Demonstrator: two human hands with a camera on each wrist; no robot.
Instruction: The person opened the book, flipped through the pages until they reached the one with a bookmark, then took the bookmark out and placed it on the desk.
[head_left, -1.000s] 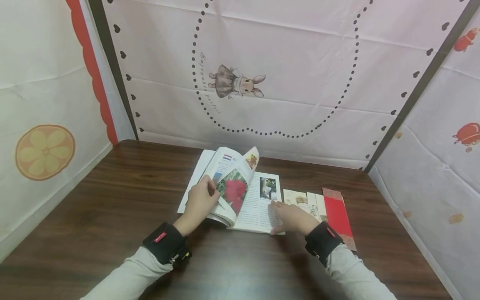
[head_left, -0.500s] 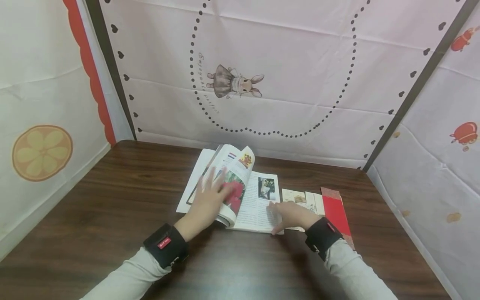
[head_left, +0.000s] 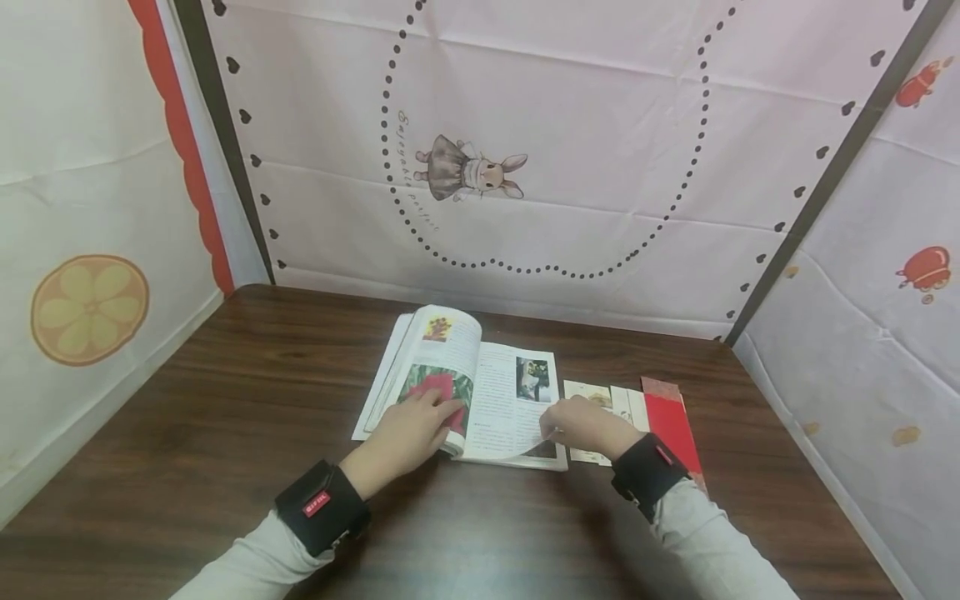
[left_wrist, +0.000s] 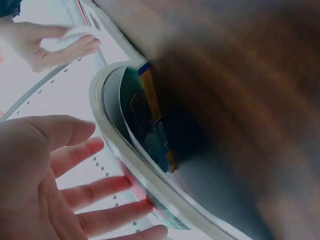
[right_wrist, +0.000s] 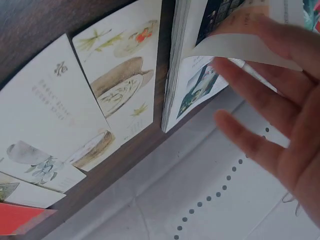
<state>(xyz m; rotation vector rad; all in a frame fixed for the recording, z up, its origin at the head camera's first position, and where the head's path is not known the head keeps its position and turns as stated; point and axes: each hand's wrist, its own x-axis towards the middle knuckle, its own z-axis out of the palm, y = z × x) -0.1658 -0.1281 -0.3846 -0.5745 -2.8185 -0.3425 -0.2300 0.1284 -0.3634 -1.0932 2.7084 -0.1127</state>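
Observation:
A thick illustrated book (head_left: 498, 400) lies spread on the wooden table, its left pages bulging up. My left hand (head_left: 408, 429) rests with fairly straight fingers on the left page, over a red flower photo (left_wrist: 159, 214). At the right page's lower corner, my right hand (head_left: 581, 423) pinches the edge of one page (right_wrist: 240, 47), which curls up and shows the page beneath. In the right wrist view the thumb lies on one side of that lifted page, fingers on the other.
Just right of the book lie several cream illustrated cards (right_wrist: 120, 75), partly overlapping. Beside them is a red strip-like card (head_left: 672, 425). Patterned cloth walls (head_left: 570, 150) stand behind and at both sides of the dark table (head_left: 225, 400).
The raised flower page has gone over to the left and now lies under my left hand. My right hand has taken the right page's corner and lifted it.

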